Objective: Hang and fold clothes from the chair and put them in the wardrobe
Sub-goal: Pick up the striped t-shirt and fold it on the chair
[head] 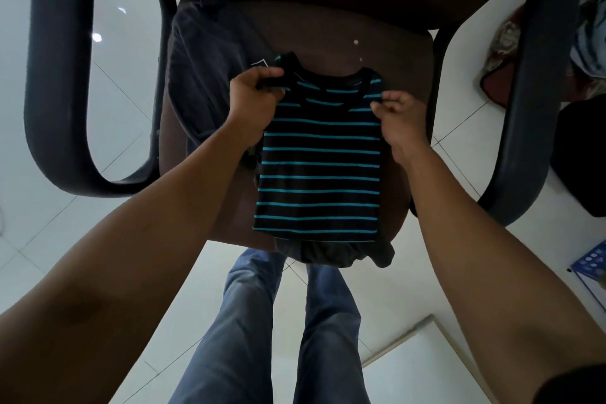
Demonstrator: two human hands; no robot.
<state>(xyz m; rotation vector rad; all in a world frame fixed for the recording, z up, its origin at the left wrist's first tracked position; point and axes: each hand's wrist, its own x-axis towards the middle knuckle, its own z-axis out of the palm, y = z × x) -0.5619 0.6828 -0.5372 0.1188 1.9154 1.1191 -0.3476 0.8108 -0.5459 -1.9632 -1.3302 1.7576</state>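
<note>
A small black shirt with teal stripes (319, 170) lies flat on the brown chair seat (377, 52), its sides folded in. My left hand (254, 102) grips its left shoulder, fingers curled round the fabric. My right hand (398, 115) pinches the right shoulder by the neckline. A dark grey garment (203, 69) lies crumpled on the seat's left side. Another dark cloth (328, 252) sticks out from under the shirt's hem at the seat's front edge.
The chair's dark armrests (55, 75) loop down on both sides, the right one (531, 108) close to my right arm. A heap of clothes (587, 43) lies on the white tiled floor at the right, with a blue box (590, 264) lower down. My jeans-clad legs (249, 321) stand before the chair.
</note>
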